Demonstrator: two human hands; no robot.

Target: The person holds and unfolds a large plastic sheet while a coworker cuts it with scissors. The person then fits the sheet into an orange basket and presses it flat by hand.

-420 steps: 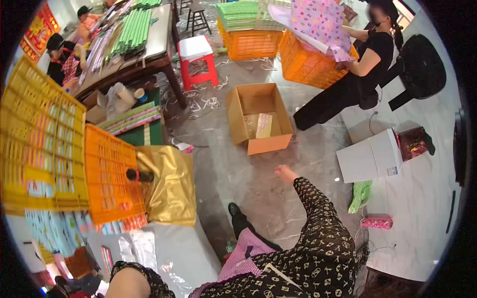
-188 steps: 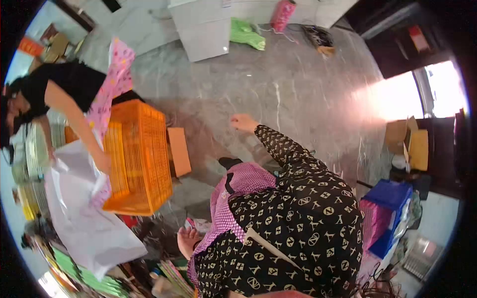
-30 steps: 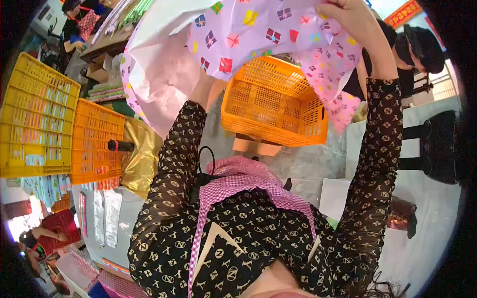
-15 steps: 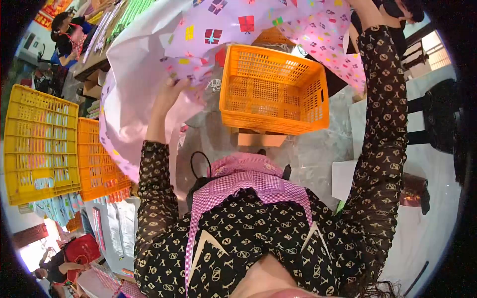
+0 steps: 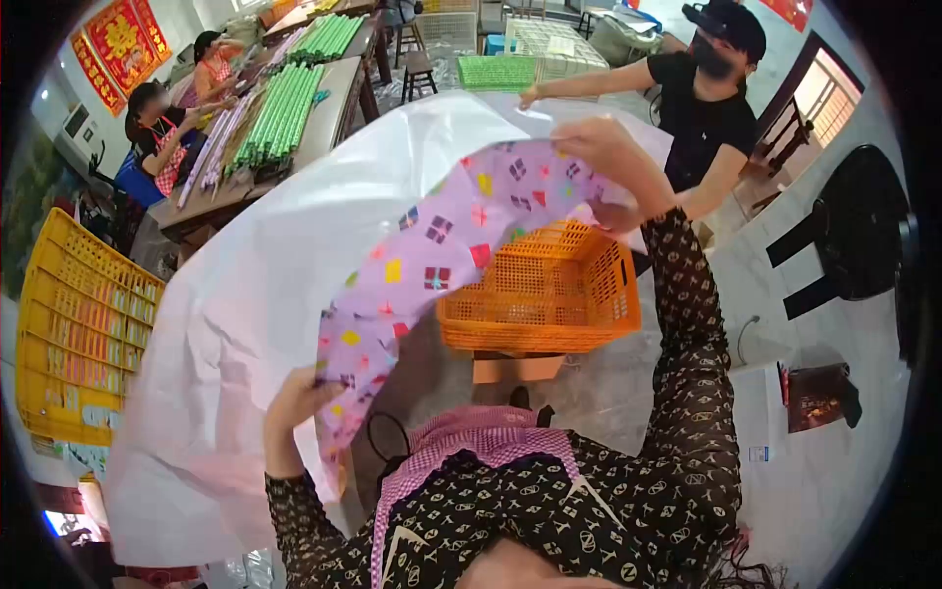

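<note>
In the head view, a large sheet (image 5: pixel 437 257) is held up in front of the person's body, stretched in a wide arc from low on the left to high on the right. One face is plain white and faintly glossy, creased at the lower left and lit by bright patches. Along the inner edge a curved strip of the other face is shown, coloured lilac and printed with small gift boxes in red, yellow, dark blue and purple, some tied with bows.

The lower part of the strip is gripped by the left hand (image 5: pixel 302 397), whose fingers are closed around the edge, with the thumb side turned to the print. The upper right end is pinched by the right hand (image 5: pixel 601 147), with its fingers bent over the edge and the hand partly closed.

The far edge is held by a hand (image 5: pixel 531 96) of a co-worker (image 5: pixel 708 108), who is dressed in black and masked. The co-worker's other arm is partly hidden behind the person's sleeve (image 5: pixel 687 324), so its grip cannot be told.

Beneath the strip, an orange crate (image 5: pixel 540 339) is partly covered from view, and a cardboard flap (image 5: pixel 517 369) is seen below its near side. Green rolls (image 5: pixel 280 116) are laid on a table (image 5: pixel 329 98) at the upper left.
</note>
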